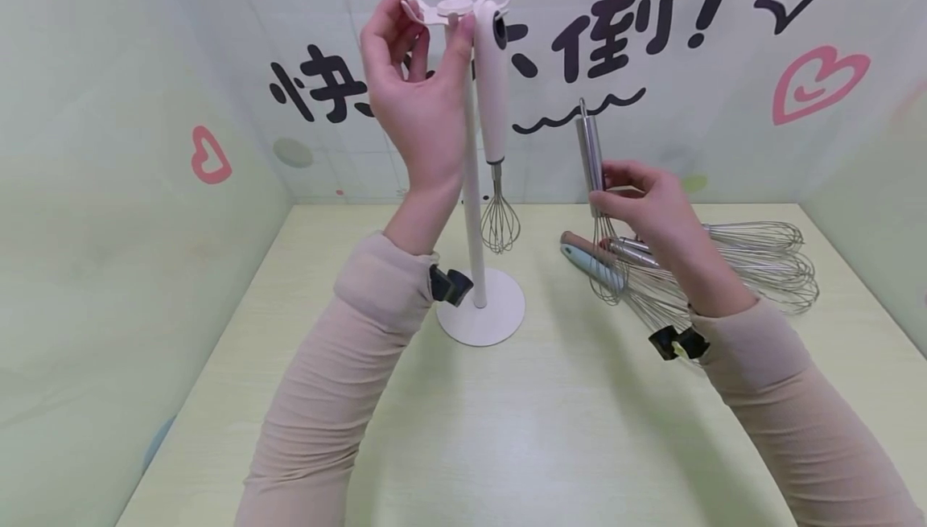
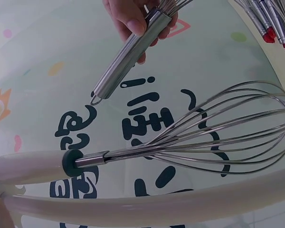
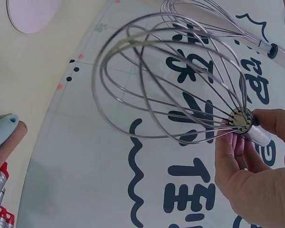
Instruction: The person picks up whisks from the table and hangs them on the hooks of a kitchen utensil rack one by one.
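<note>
The tabletop (image 1: 543, 430) runs from the foreground to one white whisk stand (image 1: 474, 229), well inside both side edges. The left hand's (image 1: 420, 92) bent fingers grip its top, beside one hanging white-handled whisk (image 1: 492, 92). A gap away, the right hand's (image 1: 644, 201) fingers pinch one raised steel whisk (image 1: 590, 149), handle up. Lower down lie perhaps five overlapping whisks (image 1: 590, 264). Behind stands a lettered backdrop (image 1: 724, 149).

A booth-like work space is suggested by the pale tabletop (image 1: 543, 414), enclosed on three sides by panels (image 1: 724, 133) printed with lettering (image 1: 710, 8) and hearts (image 1: 780, 104).
</note>
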Tool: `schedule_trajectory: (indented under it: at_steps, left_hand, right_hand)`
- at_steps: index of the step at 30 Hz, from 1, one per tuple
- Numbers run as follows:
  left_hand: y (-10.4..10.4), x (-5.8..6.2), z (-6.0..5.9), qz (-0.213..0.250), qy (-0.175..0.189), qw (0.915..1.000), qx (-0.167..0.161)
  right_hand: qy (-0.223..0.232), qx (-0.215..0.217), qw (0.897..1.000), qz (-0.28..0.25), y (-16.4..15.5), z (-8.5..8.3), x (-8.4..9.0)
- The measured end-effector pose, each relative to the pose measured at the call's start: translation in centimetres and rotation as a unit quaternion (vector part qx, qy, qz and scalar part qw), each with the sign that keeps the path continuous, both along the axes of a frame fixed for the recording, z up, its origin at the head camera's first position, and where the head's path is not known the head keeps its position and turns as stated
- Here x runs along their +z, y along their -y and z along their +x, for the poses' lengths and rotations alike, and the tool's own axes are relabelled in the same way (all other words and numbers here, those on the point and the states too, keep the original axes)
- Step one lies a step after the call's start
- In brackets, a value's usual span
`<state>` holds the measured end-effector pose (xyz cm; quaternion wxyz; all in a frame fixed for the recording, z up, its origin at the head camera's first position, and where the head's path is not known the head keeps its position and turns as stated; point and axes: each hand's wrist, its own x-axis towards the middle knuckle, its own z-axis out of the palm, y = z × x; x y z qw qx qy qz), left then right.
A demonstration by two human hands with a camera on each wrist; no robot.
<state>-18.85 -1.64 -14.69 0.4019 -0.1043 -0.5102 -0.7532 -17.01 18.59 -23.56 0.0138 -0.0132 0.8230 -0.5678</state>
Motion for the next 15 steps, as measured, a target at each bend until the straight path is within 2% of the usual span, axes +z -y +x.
schedule_trajectory:
  at_steps: [4, 11, 15]
  left_hand:
    - [0.0, -0.1, -0.3, -0.005, 0.01, 0.9998, 0.014]
    - [0.1, -0.6, -1.1, 0.007, -0.014, 0.9997, 0.02]
    - [0.2, -0.3, -0.8, -0.002, 0.003, 0.9999, 0.017]
  right_hand:
    - [-0.002, 0.001, 1.0, -0.008, 0.1, 0.1, 0.0]
    - [0.001, 0.002, 1.0, -0.01, 0.2, 0.2, 0.0]
    - [0.0, 0.002, 1.0, -0.01, 0.1, 0.2, 0.0]
